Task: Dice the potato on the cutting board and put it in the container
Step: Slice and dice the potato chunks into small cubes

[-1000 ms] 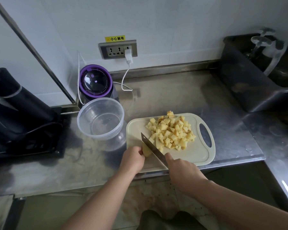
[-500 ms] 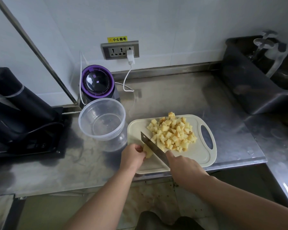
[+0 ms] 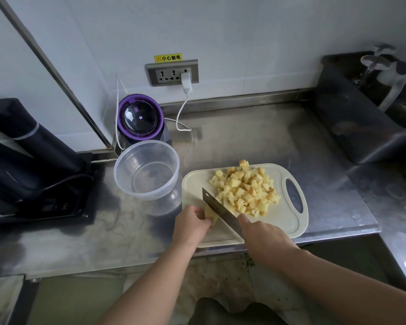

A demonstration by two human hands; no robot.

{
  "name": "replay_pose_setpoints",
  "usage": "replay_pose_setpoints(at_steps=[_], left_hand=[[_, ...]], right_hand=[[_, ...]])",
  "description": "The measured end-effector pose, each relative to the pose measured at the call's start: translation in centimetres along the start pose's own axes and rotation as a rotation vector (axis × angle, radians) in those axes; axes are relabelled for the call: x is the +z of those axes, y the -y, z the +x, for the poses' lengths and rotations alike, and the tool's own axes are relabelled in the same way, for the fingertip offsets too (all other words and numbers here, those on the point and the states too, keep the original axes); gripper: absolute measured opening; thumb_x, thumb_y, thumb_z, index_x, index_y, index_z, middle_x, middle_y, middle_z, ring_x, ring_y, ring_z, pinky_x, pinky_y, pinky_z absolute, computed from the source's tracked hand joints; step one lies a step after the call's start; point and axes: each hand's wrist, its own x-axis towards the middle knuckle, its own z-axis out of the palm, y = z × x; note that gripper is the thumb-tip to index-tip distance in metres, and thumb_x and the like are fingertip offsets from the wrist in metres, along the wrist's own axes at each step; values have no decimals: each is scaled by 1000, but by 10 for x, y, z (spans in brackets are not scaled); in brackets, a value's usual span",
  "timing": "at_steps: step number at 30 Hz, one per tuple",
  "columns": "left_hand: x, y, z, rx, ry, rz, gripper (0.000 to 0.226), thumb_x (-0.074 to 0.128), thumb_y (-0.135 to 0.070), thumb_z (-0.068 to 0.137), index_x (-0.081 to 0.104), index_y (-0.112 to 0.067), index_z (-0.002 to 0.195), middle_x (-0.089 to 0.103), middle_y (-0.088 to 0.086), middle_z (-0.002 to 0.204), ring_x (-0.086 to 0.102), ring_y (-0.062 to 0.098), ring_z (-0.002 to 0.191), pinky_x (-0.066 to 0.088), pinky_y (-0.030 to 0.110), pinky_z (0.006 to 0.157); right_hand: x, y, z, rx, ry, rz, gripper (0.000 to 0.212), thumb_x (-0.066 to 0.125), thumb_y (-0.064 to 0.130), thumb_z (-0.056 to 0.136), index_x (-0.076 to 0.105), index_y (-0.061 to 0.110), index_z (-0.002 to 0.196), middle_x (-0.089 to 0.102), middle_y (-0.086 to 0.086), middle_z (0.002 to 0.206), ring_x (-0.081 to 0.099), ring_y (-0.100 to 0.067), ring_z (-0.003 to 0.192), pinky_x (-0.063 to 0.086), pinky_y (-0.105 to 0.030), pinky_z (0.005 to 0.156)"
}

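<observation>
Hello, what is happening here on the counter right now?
A person is dicing potato. The left hand steadies the last potato piece on the cutting board, while the right hand cuts it with a knife. A pile of diced cubes sits on the board. The clear container beside it holds none.

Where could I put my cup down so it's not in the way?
The steel counter is bare between the cutting board and the back wall, rightward to the dark tub. Another free patch lies front-left, before the black appliance. It's crowded around the clear container, purple blender, diced potato and both hands.
</observation>
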Motion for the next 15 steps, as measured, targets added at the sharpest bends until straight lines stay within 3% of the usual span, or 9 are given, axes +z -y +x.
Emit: replay_pose_setpoints(at_steps=[2,4,11,15], left_hand=[[3,-3,-4,91,-21,267,46,72,-28,80,54,-16,120,63,-3,112,63,20,103,49,28,78],[8,-6,-7,161,-60,431,48,67,-32,85,47,-19,126,59,-1,118,60,22,108,49,32,80],[5,-11,0,215,-121,617,37,55,-19,92,45,-14,127,59,4,115,63,24,101,47,30,72],[4,-14,-1,244,-131,685,25,55,-16,92,51,-13,116,62,5,108,63,24,97,44,29,68]], right_hand=[[-1,0,0,-1,4,3,42,46,8,98,29,18,134,43,4,72,43,-7,57,30,-20,45],[-1,0,1,-2,9,7,42,46,7,97,29,19,134,44,3,73,45,-8,59,31,-20,47],[5,4,3,-5,-3,42,45,49,9,98,27,20,137,43,5,74,46,-6,60,33,-17,48],[8,8,6,-12,-7,38,42,48,7,98,29,17,134,42,4,73,45,-7,59,33,-19,48]])
